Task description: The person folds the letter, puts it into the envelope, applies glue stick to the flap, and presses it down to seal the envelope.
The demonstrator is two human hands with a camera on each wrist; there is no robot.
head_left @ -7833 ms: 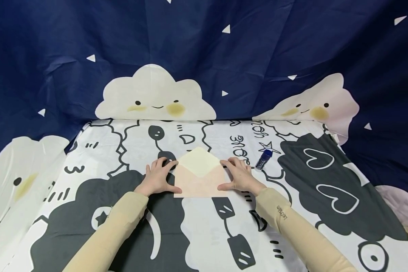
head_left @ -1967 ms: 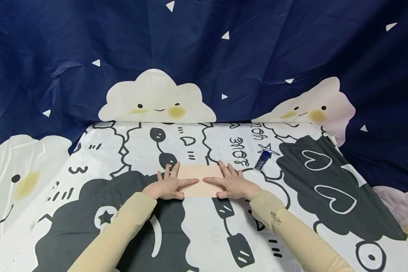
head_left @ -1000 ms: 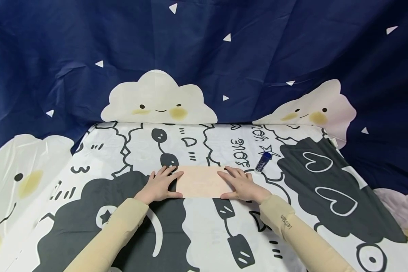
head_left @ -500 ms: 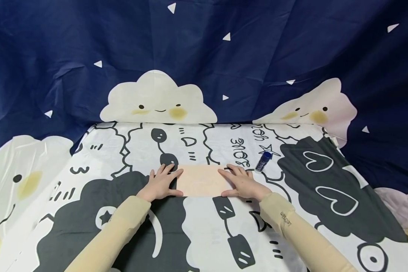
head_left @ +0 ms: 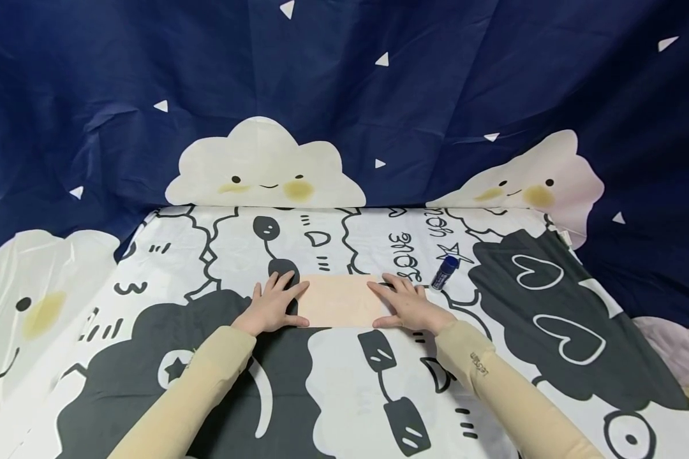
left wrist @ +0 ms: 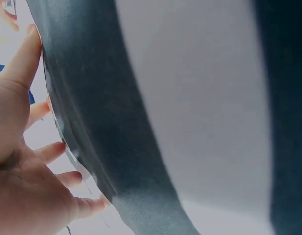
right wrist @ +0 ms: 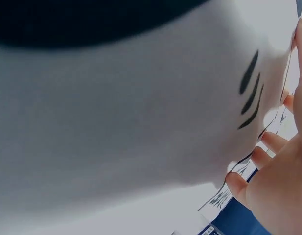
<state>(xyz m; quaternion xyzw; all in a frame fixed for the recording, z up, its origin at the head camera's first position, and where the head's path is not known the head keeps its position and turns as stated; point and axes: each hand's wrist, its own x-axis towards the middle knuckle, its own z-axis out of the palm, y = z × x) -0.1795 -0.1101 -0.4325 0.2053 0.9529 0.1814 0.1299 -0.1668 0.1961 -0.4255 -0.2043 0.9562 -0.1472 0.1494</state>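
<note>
A pale peach paper envelope [head_left: 339,301] lies flat on the printed cloth, its pointed flap out of sight and a plain face up. My left hand [head_left: 271,306] rests at its left side, thumb and forefinger touching the edge near the corners. At the opposite side my right hand [head_left: 409,305] lies in the same way, fingers spread. Both hands have relaxed fingers, with the fingertips down on the cloth in the left wrist view and right wrist view. A glue stick [head_left: 445,273] with a dark blue cap lies beyond my right hand.
Black-and-white cartoon cloth [head_left: 350,395] covers the table. Its far edge meets a navy curtain [head_left: 333,64] printed with clouds and white triangles, which also hangs down at both sides.
Earlier the envelope's cream flap stood unfolded; it was then out of sight, with my forefingers pressing inward on the paper. Since then my hands have drawn back to the side edges.
</note>
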